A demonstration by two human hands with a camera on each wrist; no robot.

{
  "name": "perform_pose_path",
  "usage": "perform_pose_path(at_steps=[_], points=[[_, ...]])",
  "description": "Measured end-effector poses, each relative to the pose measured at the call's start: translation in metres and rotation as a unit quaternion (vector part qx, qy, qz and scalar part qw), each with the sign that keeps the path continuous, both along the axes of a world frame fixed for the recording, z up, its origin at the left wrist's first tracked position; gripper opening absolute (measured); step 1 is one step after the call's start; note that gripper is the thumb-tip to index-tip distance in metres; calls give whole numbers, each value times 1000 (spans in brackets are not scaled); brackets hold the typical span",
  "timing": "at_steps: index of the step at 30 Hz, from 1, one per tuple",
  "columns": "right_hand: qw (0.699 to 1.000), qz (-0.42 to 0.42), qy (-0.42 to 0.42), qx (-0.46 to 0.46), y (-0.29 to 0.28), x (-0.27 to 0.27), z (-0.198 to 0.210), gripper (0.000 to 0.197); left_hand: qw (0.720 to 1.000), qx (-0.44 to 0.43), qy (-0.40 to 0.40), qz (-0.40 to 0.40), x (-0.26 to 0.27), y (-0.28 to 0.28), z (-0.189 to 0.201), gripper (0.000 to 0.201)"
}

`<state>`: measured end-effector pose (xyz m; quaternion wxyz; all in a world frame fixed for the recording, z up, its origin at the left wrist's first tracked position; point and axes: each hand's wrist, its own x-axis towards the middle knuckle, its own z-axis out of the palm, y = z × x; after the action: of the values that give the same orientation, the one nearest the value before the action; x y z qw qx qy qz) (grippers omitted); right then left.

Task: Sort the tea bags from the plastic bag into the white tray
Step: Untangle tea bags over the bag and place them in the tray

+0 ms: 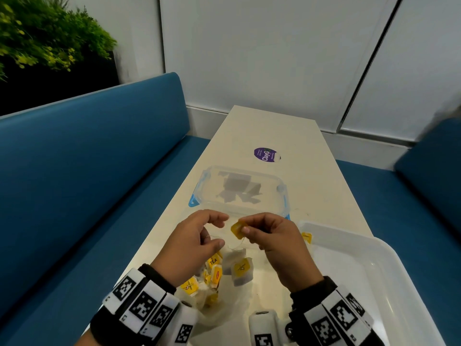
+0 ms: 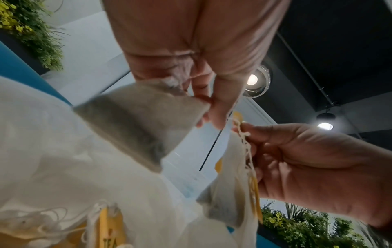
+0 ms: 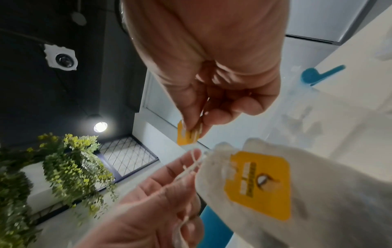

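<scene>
My right hand (image 1: pixel 245 227) pinches a yellow tag (image 1: pixel 237 230) between thumb and fingers, just above the table. Thin white string (image 3: pixel 192 167) runs from the tag to my left hand (image 1: pixel 221 231), whose curled fingers hold it. A tea bag (image 1: pixel 240 272) with its own yellow tag dangles below both hands, tangled in the strings. Under my wrists the clear plastic bag (image 1: pixel 224 305) holds several more tea bags (image 1: pixel 212 273). The white tray (image 1: pixel 349 270) lies to the right, with one yellow-tagged tea bag (image 1: pixel 306 237) at its far left corner.
A clear container (image 1: pixel 239 191) with blue clips sits just beyond my hands on the cream table (image 1: pixel 311 171). Farther back there is a purple sticker (image 1: pixel 267 154). Blue bench seats (image 1: pixel 99 171) run along both sides, with a plant at the far left.
</scene>
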<state>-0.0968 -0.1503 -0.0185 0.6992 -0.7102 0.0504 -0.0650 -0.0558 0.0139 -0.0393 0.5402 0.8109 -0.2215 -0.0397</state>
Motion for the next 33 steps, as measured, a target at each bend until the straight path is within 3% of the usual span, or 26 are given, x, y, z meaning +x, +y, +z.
perform_pose_path(at_steps=[7,14,23,26,29,33], points=[[1000,-9,-12,13,-16,-14,-2,15,996,72,24,-43,2,-3,-4,23],[998,-8,-59,24,-23,-28,-5,18,994,14,98,-51,2,-5,2,18],[974,72,-111,-185,14,-43,-26,19,987,-31,154,-40,-1,-11,6,21],[957,65,-127,-254,23,-40,-34,19,987,-11,144,-67,-3,-9,8,17],[940,51,-146,-305,28,-38,-34,32,985,-6,154,-78,-4,-4,7,14],[933,29,-168,-316,26,-37,-32,37,981,-33,182,-61,-5,-2,8,15]])
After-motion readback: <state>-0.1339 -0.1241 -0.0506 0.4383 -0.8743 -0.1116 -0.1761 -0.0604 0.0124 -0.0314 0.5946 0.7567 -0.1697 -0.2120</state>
